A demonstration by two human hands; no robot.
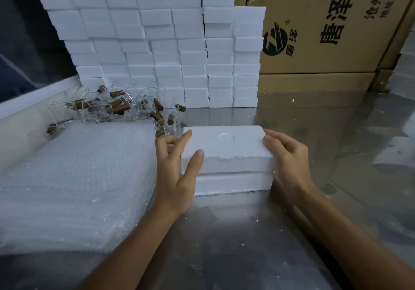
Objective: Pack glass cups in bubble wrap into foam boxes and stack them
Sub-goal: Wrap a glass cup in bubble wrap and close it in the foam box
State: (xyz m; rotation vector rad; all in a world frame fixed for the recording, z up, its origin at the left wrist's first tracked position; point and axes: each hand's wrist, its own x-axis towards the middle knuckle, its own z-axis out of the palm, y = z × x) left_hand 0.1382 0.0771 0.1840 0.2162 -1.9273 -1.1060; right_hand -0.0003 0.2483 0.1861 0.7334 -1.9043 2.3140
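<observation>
Steel-topped and dusted with foam crumbs, the table (224, 245) is filling the near ground. Just beyond, at centre, the left hand (177, 166) and right hand (289, 161) are clasping the foam box (226, 155) by its ends, each grip wrapping the lid, left thumb lying on top. The lid is sitting on the base with a seam showing, so the closing step seems nearly done. At nine o'clock a bubble wrap stack (74, 182) is lying just beside the box. Farther, at eleven o'clock, glass cups (116, 108) with brown handles are waiting in a heap. At twelve o'clock the wall of stacked boxes (157, 43) is rising; cardboard cartons (325, 25) are standing at one o'clock. Next, I judge, comes lifting it level onto that wall.
</observation>
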